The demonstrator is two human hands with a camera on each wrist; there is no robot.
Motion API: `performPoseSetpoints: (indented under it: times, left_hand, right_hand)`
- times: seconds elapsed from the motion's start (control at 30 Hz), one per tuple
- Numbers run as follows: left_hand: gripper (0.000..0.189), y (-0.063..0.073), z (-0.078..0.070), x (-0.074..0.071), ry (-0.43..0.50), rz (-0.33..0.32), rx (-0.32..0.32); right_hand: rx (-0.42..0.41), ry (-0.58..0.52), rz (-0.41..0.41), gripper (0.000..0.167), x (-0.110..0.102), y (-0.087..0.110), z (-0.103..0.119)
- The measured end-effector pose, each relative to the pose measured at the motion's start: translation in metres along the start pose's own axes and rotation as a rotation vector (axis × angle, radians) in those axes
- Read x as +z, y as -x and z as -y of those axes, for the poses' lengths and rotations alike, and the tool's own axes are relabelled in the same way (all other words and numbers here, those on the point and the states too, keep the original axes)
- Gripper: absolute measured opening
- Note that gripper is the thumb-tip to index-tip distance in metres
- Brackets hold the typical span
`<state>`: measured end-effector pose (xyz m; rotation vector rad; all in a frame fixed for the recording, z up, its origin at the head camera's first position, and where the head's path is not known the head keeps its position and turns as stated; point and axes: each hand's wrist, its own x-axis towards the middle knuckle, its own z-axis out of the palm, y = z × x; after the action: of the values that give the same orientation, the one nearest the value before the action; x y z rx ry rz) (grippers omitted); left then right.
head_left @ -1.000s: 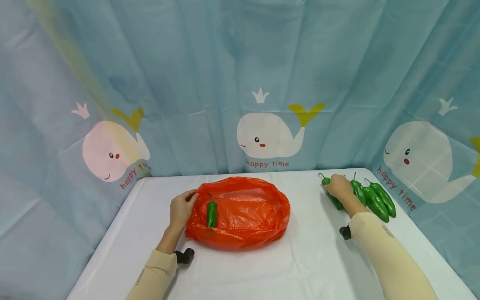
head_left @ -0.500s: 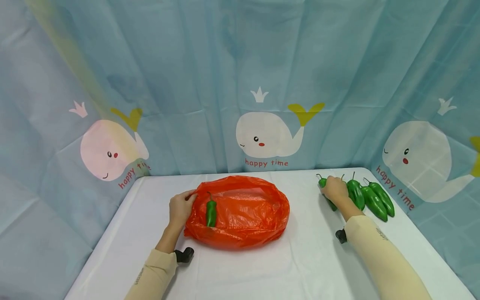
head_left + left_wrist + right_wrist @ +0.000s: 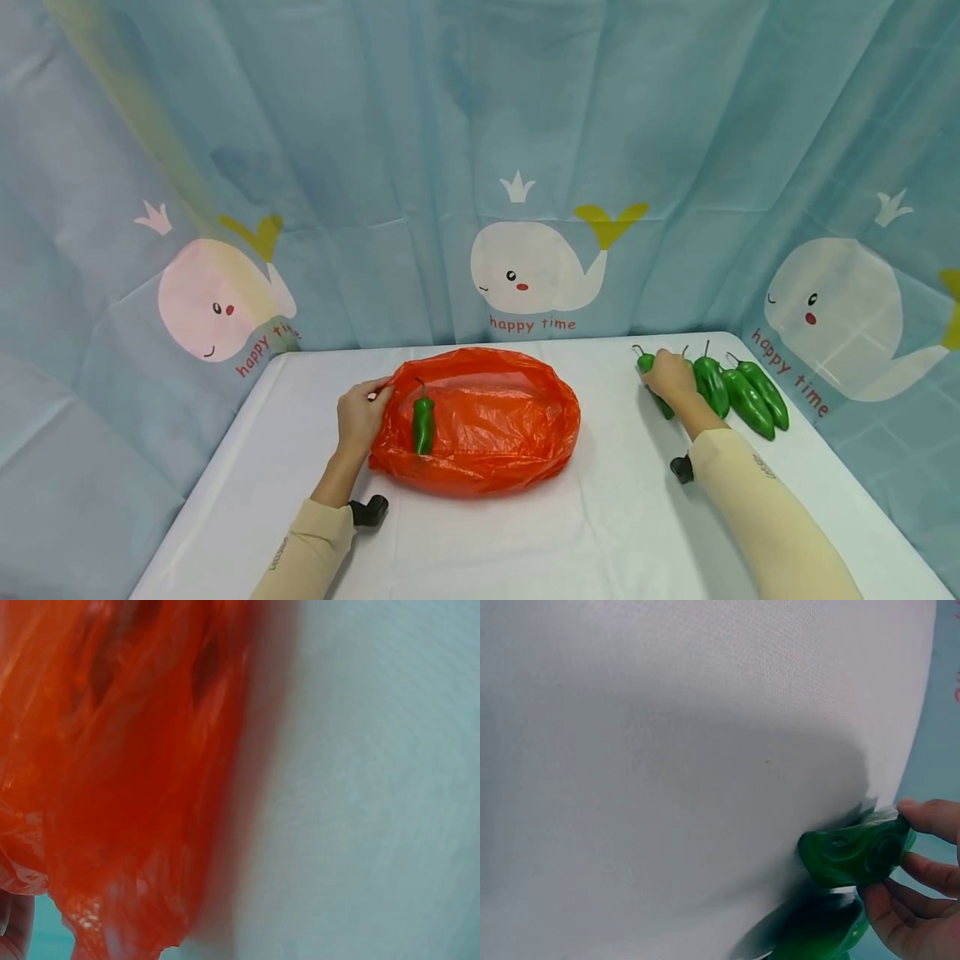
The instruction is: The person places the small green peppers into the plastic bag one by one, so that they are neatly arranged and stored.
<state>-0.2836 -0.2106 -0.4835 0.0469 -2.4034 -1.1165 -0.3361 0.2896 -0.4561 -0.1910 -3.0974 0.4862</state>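
A red plastic bag [image 3: 495,429] lies with its mouth spread wide in the head view, and one green pepper [image 3: 423,427] rests inside near its left side. My left hand [image 3: 362,419] pinches the bag's left rim between thumb and fingers. In the left wrist view the bag's crumpled side [image 3: 142,787] fills the left half. Over at the right, my right hand [image 3: 671,379] holds another green pepper [image 3: 847,859] by its upper part, thumb and fingertips around it. The hand hides part of that pepper in the head view.
Several more green peppers [image 3: 748,404] lie in a group beside the right hand, near the table's right edge. A white cloth covers the table [image 3: 487,550]. A blue curtain [image 3: 420,275] with whale prints hangs behind and along both sides.
My right hand has shifted slightly left, then stayed nearly in place at the pepper. The left hand keeps its hold on the bag's rim.
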Motion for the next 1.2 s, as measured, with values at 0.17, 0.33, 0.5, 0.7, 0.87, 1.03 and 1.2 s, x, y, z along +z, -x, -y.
performPoseSetpoints:
  times: [0.17,0.33,0.5,0.7,0.87,1.03,1.2]
  left_hand:
    - [0.023,-0.0017,0.0010,0.0002,0.055,0.005,-0.059]
    - [0.025,-0.0047,0.0018,-0.0003,0.108,0.027,-0.116]
    - [0.030,-0.0070,0.0026,-0.0015,0.128,0.073,-0.180]
    - [0.042,-0.0064,0.0061,-0.0018,0.073,0.161,-0.285]
    - [0.039,-0.0054,0.0074,-0.0011,0.090,0.186,-0.297]
    - [0.033,-0.0048,0.0074,0.0001,0.104,0.154,-0.222]
    - [0.036,-0.0039,0.0078,0.0013,0.096,0.077,-0.103]
  right_hand:
    - [0.017,-0.007,0.009,0.044,-0.0002,-0.0023,-0.0007]
    - [0.020,-0.012,-0.001,0.043,-0.0007,-0.0043,-0.0017]
    - [0.013,-0.018,-0.002,0.040,-0.0010,-0.0043,-0.0021]
    - [0.018,-0.031,0.003,0.040,-0.0001,-0.0015,-0.0023]
    - [0.023,-0.044,0.005,0.036,0.0002,0.0007,-0.0022]
    - [0.020,-0.046,0.002,0.036,-0.0004,0.0015,-0.0022]
    - [0.018,-0.048,0.003,0.036,-0.0005,0.0010,-0.0022]
